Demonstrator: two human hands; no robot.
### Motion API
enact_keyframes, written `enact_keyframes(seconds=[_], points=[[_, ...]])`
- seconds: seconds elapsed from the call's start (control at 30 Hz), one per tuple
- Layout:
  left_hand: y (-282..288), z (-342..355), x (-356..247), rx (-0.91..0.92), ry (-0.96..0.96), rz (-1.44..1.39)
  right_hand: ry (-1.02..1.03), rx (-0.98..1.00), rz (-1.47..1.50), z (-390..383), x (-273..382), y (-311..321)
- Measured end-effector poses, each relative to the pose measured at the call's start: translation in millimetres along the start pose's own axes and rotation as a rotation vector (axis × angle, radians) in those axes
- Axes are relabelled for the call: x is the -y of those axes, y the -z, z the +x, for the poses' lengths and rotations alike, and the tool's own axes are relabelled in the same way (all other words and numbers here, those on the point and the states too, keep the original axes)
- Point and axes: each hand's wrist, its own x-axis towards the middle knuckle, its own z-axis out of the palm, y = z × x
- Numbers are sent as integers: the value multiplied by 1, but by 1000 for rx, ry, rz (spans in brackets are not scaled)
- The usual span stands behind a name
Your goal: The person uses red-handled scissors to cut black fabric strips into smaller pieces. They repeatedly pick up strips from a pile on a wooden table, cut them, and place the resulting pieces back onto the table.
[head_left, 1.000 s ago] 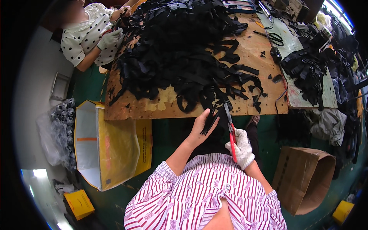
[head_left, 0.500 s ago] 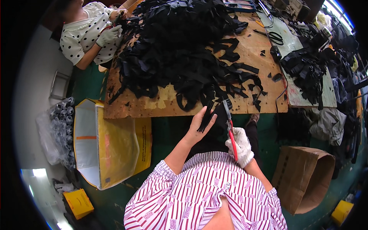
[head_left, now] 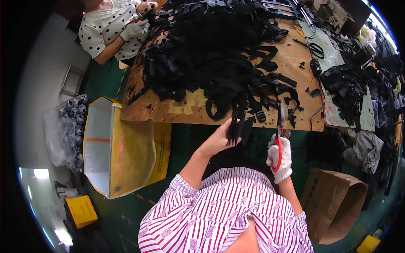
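Note:
My bare left hand (head_left: 218,140) is closed around several black fabric straps (head_left: 239,114) at the table's near edge. Their ends hang past my fingers, and the other ends run up into a big heap of black strips (head_left: 215,55). To the right, apart from the straps, my right hand (head_left: 280,159) wears a white knit glove and grips red-handled scissors (head_left: 276,152). The scissor blades point away from me, over the table edge; whether they are parted is hard to see.
A worn wooden table (head_left: 181,110) bears the heap. Black scissors (head_left: 315,49) lie at the right. A co-worker in a dotted shirt (head_left: 99,31) handles something at the far left. A yellow-and-white bag (head_left: 130,156) stands left, a cardboard box (head_left: 329,202) right.
My right hand and the scissors have moved right, away from the straps. My left hand keeps its hold on them. The whole view has shifted slightly.

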Motion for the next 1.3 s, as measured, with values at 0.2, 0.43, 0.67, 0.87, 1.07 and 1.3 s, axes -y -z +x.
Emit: enact_keyframes(seconds=[0.2, 0.43, 0.67, 0.87, 1.07, 1.3], points=[[9, -6, -14, -80, -109, 115, -4, 65, 31, -4, -2, 2], [61, 12, -84, -486, -774, -29, 3, 47, -13, -5, -6, -3], [107, -26, -159, -459, -952, -148, 45, -16, -28, -8, -5, -10], [112, -4, -110, -773, -291, 20, 38, -108, 24, -9, -14, -13], [128, 39, -13, -565, -364, 748, 5, -80, -39, -11, -12, -9], [121, 66, 13, -574, -172, 806, 31, -42, -33, -12, -14, -8]])
